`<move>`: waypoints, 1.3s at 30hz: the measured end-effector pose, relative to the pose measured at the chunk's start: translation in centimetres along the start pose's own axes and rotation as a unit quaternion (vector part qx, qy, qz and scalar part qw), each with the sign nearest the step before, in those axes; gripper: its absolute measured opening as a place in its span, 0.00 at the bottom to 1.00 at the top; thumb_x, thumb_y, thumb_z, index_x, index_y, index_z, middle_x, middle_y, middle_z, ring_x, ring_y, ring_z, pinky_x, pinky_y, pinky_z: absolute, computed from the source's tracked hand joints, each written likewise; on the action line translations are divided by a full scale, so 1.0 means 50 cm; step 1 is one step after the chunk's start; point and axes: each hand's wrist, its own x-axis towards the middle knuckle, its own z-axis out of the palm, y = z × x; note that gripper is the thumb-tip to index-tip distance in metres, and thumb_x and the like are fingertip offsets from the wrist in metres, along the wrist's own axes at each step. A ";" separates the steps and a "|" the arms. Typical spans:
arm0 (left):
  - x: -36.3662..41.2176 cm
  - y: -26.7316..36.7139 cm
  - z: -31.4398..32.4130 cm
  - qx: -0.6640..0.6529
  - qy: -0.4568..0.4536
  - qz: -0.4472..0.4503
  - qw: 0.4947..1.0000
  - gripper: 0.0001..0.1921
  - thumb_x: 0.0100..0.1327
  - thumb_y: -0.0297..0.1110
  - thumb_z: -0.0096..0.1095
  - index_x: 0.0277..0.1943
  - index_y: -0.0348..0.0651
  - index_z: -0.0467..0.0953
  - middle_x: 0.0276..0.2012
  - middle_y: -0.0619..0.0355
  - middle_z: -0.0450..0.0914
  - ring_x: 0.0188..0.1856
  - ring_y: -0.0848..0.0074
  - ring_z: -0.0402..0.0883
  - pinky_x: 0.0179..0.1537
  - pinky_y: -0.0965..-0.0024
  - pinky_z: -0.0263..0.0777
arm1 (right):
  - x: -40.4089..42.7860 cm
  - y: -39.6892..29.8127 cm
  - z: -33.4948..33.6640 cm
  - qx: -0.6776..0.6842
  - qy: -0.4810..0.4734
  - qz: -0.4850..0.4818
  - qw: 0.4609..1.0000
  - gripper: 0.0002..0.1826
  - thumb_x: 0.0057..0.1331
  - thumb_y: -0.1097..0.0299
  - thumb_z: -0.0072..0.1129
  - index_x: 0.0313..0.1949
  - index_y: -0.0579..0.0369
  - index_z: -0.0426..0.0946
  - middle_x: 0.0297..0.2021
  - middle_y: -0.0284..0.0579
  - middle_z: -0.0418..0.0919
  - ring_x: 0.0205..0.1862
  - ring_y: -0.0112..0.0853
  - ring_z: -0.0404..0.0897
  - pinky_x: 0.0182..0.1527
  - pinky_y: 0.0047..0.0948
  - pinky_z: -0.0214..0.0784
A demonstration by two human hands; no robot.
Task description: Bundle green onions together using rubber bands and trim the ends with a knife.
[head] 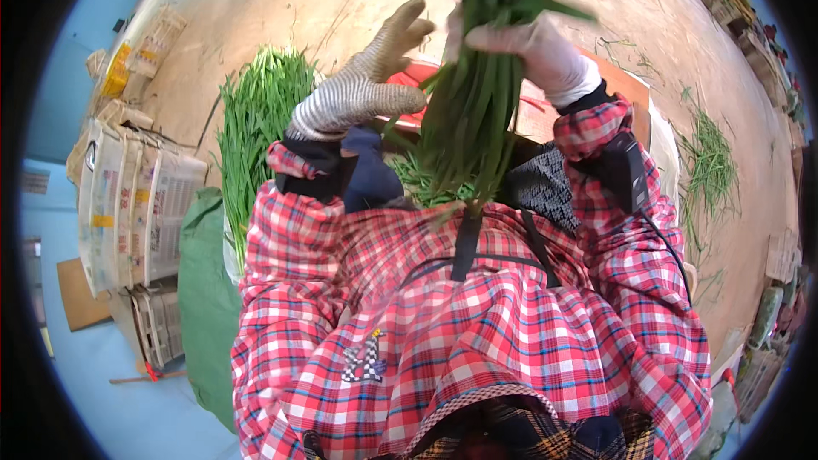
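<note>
My right hand, in a pale glove, is closed around a bunch of long green leaves that look like garlic chives. The bunch stands roughly upright in front of my chest, and its top runs out of the picture. To its left is my left hand in a grey striped, soiled knit glove. Its fingers are spread, with nothing between them. A large heap of the same leaves lies beyond my left forearm. Loose green pieces lie by my lap, partly hidden behind the bunch.
Behind the bunch are a red item and a reddish-brown board. Leaf scraps are scattered on the floor at right. Plastic crates are stacked at left, near a green sheet. More crates line the right rim.
</note>
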 end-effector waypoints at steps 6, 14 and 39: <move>0.109 -0.016 0.005 -0.256 -0.124 0.171 0.943 0.23 0.58 0.29 0.67 0.57 0.41 0.72 0.54 0.55 0.77 0.57 0.72 0.74 0.56 0.67 0.70 | 0.072 -0.069 0.081 0.251 -0.090 -0.013 0.964 0.28 0.65 0.61 0.56 0.62 0.60 0.68 0.46 0.44 0.79 0.48 0.29 0.77 0.50 0.24 0.68; 0.057 -0.032 -0.048 -0.490 -0.026 0.182 0.852 0.21 0.61 0.40 0.65 0.52 0.35 0.75 0.43 0.47 0.82 0.39 0.64 0.85 0.39 0.62 0.84 | 0.183 -0.089 0.093 -0.150 0.065 -0.162 0.973 0.20 0.67 0.53 0.56 0.45 0.58 0.80 0.34 0.53 0.83 0.42 0.40 0.82 0.44 0.40 0.72; -0.190 -0.086 -0.132 -0.327 0.521 -0.017 0.788 0.20 0.54 0.39 0.64 0.47 0.35 0.76 0.44 0.43 0.82 0.45 0.54 0.82 0.51 0.50 0.79 | -0.003 0.162 0.238 0.151 0.121 0.041 0.980 0.10 0.67 0.69 0.58 0.41 0.63 0.79 0.38 0.41 0.83 0.40 0.27 0.81 0.46 0.26 0.73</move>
